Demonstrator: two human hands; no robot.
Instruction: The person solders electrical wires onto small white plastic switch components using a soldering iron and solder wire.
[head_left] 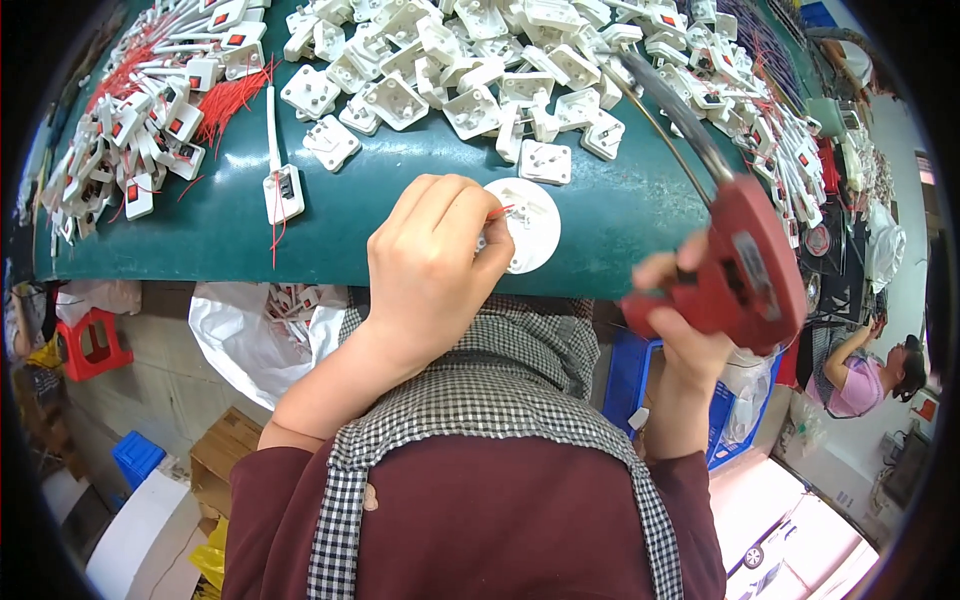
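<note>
My left hand (430, 250) is closed in a pinch on a thin red wire (501, 211) above a round white disc (540, 250) at the table's near edge. A white plug part on the disc is mostly hidden behind my fingers. My right hand (692, 348), slightly blurred, is wrapped round the grip of a red soldering gun (757, 265). Its dark, shiny barrel and a thin metal tube beside it slant up and left over the table, apart from the disc.
White plug housings (480, 65) are heaped on the green table (330, 240). To the left lie white switch pieces (140, 150) and red wires (230, 100); one corded switch (284, 195) lies alone. A white bag (250, 340) hangs below. Another person (860, 380) is at far right.
</note>
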